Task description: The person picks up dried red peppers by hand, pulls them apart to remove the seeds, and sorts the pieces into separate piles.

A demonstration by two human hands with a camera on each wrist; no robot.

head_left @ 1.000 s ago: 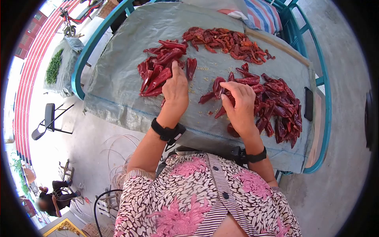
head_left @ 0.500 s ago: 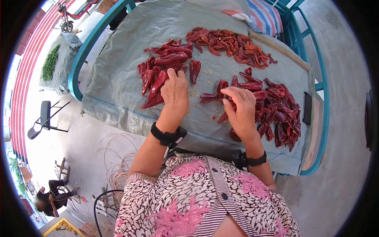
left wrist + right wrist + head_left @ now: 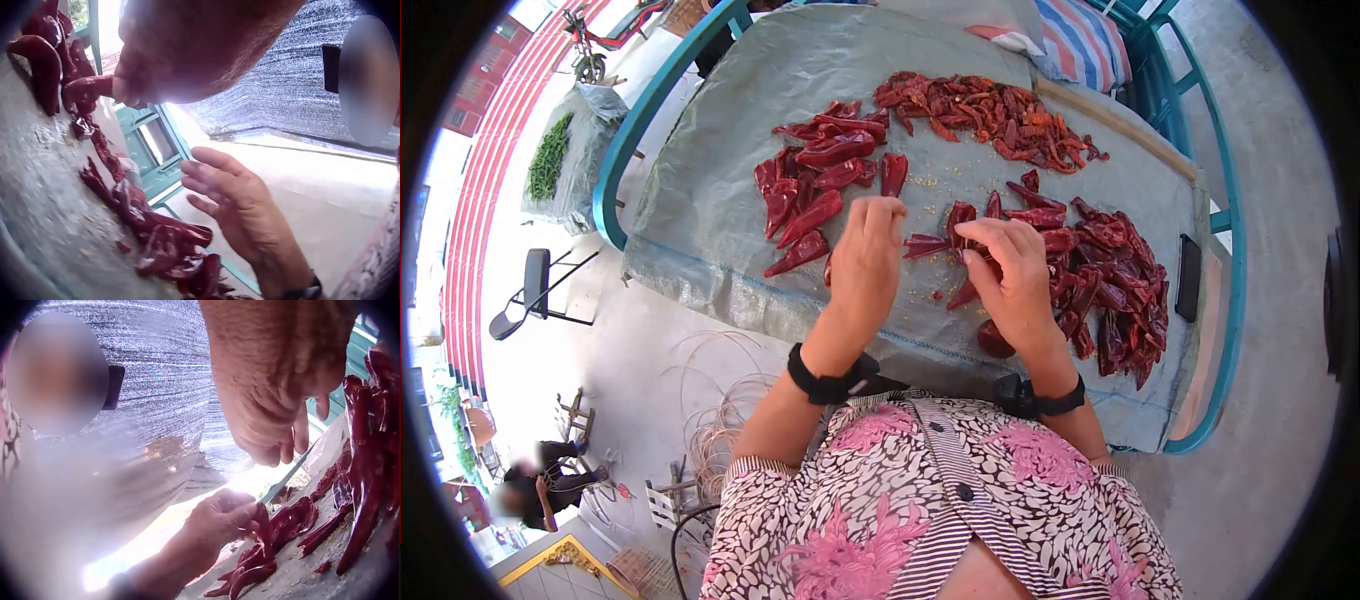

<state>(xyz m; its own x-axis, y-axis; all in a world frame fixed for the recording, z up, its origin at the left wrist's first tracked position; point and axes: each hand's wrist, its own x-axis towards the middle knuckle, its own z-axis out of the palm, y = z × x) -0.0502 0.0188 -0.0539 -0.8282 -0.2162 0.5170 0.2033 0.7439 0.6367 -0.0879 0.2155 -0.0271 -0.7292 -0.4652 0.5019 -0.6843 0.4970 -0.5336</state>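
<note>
My left hand (image 3: 867, 262) is raised over the green sheet (image 3: 700, 160), fingers bent, just right of the left heap of dark red chili peppers (image 3: 815, 205). In the right wrist view this left hand (image 3: 212, 528) pinches a chili pepper (image 3: 265, 534) that hangs from its fingertips. Its tip also shows at the fingers as a red chili pepper (image 3: 87, 89) in the left wrist view; the hand hides it in the head view. My right hand (image 3: 1012, 280) hovers with loosely bent fingers beside the right pepper heap (image 3: 1115, 280), holding nothing.
A third heap, of torn orange-red peppers (image 3: 990, 110), lies at the back. Pale seeds are scattered mid-sheet, near a single pepper (image 3: 894, 173). A black phone (image 3: 1188, 277) lies at the right edge. Teal rails (image 3: 1225, 330) frame the table; a person sits on the floor's left side.
My left hand has gone from the left pepper heap to the right and back toward my body, and now holds a chili pepper. The right hand stays nearly in place.
</note>
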